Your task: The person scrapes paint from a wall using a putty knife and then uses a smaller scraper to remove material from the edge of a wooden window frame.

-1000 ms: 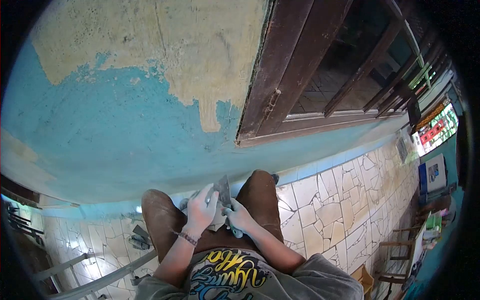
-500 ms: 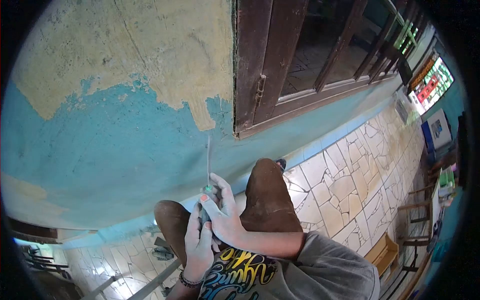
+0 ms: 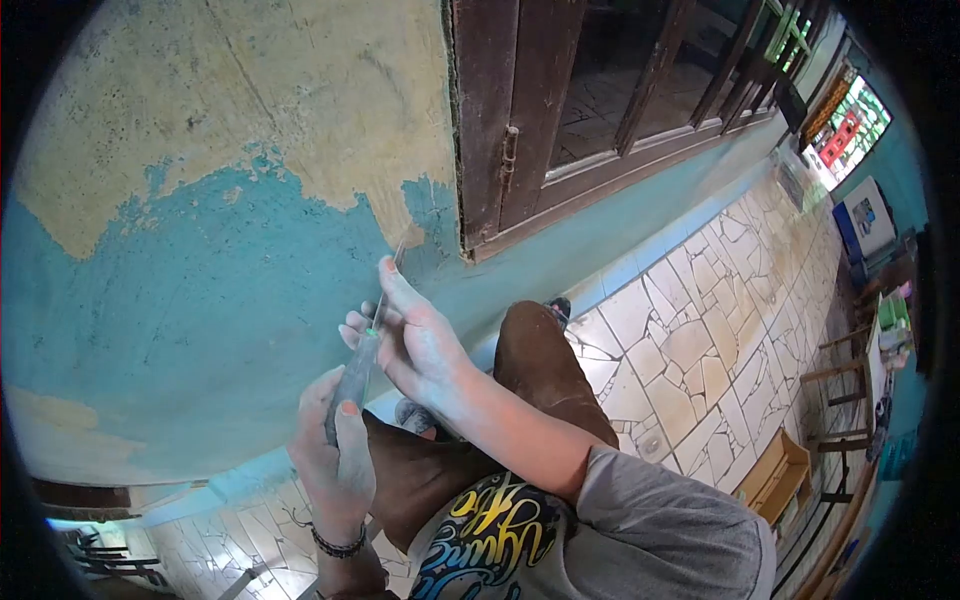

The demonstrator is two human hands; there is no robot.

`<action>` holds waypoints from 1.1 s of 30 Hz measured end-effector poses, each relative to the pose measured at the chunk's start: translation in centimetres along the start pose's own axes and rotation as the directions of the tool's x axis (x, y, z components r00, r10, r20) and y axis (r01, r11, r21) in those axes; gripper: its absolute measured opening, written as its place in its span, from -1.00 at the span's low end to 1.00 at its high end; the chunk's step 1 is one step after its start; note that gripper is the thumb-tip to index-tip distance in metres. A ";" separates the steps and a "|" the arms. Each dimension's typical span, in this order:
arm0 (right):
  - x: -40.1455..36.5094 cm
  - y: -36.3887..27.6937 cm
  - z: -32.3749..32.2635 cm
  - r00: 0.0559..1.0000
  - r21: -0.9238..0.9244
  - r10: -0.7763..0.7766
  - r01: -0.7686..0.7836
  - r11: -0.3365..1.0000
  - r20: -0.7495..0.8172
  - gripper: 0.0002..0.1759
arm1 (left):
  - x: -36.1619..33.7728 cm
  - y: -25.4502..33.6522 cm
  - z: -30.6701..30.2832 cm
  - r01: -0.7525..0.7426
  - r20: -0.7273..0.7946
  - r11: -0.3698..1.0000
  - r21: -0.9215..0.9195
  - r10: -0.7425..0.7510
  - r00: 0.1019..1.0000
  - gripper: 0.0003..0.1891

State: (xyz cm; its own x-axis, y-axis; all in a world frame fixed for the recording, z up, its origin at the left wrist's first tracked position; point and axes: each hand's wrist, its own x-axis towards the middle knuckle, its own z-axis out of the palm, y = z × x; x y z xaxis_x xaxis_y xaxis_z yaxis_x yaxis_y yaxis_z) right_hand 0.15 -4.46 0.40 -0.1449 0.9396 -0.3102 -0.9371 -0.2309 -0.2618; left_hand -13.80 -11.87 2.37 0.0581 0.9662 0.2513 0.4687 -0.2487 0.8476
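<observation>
My left hand (image 3: 335, 450) grips the dusty grey handle of a scraper (image 3: 352, 390). A green band marks where the handle meets its thin metal blade, which points up and appears nearly edge-on. My right hand (image 3: 418, 345) is at the blade, its thumb along it and its fingers curled around the other side. Pale dust coats both hands. Behind the blade tip is the wall (image 3: 230, 270), with turquoise paint below and a bare yellowish patch (image 3: 240, 80) above. A narrow bare strip (image 3: 395, 215) runs down from that patch.
A dark brown wooden window frame (image 3: 485, 120) borders the wall patch on the right. My bent knees (image 3: 545, 360) are close below the wall. Stone-pattern floor (image 3: 690, 340) stretches right, towards a wooden box (image 3: 775, 475) and a chair (image 3: 840, 395).
My hands have moved apart. The left has shifted left and down the handle, while the right has risen to the blade. The scraper now leans right, and the view has shifted slightly.
</observation>
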 end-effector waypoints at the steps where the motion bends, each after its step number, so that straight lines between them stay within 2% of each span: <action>1: 0.0 0.2 0.3 1.000 -0.022 -0.005 0.005 1.000 -0.022 -0.50 | 0.5 0.3 -0.1 -0.055 0.016 0.997 0.062 0.054 0.998 -0.69; 3: -0.2 0.6 0.9 0.999 -0.086 -0.033 0.029 0.996 -0.041 -0.46 | 1.8 1.7 -0.1 -0.184 0.073 0.963 0.197 0.173 0.982 -0.72; 6: -0.2 0.3 1.0 0.997 -0.171 -0.070 0.064 0.983 -0.027 -0.42 | 1.5 1.6 1.1 -0.138 0.029 0.980 0.144 0.135 0.990 -0.74; 9: -0.3 0.4 1.3 0.991 -0.196 -0.112 0.096 0.976 -0.076 -0.41 | 2.1 3.2 1.2 0.055 0.074 0.988 0.141 -0.066 0.995 -0.75; 12: -0.8 1.0 2.2 0.984 -0.194 -0.113 0.085 0.977 -0.137 -0.42 | 1.5 3.6 1.4 0.034 0.024 0.987 0.160 -0.038 0.999 -0.75; 15: -0.7 0.6 2.5 0.983 -0.197 -0.107 0.077 0.977 -0.149 -0.41 | 1.6 2.8 1.6 -0.095 -0.015 0.978 0.184 0.100 0.995 -0.77; 18: -0.8 1.1 2.6 0.978 -0.197 -0.127 0.094 0.976 -0.166 -0.40 | 2.1 4.3 1.2 -0.034 0.023 0.967 0.253 0.029 0.999 -0.76; 22: -1.0 1.1 2.7 0.965 -0.317 -0.224 0.171 0.933 -0.138 -0.39 | 1.8 2.5 1.4 -0.079 -0.012 0.986 0.145 0.082 0.997 -0.75; 24: -1.2 0.4 3.0 0.964 -0.280 -0.193 0.137 0.950 -0.183 -0.39 | 2.1 2.8 1.6 -0.050 0.020 0.989 0.136 0.047 0.999 -0.75; 30: -1.5 -0.1 4.9 0.970 -0.280 -0.199 0.153 0.948 -0.141 -0.39 | 1.8 4.1 1.6 -0.042 -0.172 0.998 0.054 0.050 0.984 -0.89; 33: -2.0 -0.8 5.1 0.980 -0.282 -0.147 0.104 0.954 -0.135 -0.39 | 2.4 4.0 1.0 -0.067 -0.073 0.984 0.166 0.080 0.994 -0.82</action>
State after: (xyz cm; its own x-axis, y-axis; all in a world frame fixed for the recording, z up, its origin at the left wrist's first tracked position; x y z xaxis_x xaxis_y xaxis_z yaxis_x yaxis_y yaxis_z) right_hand -0.43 -4.82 5.92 0.0389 0.9203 -0.3892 -0.8194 -0.1936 -0.5395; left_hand -10.92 -10.45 5.95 0.0307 0.9357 0.3514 0.6034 -0.2977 0.7398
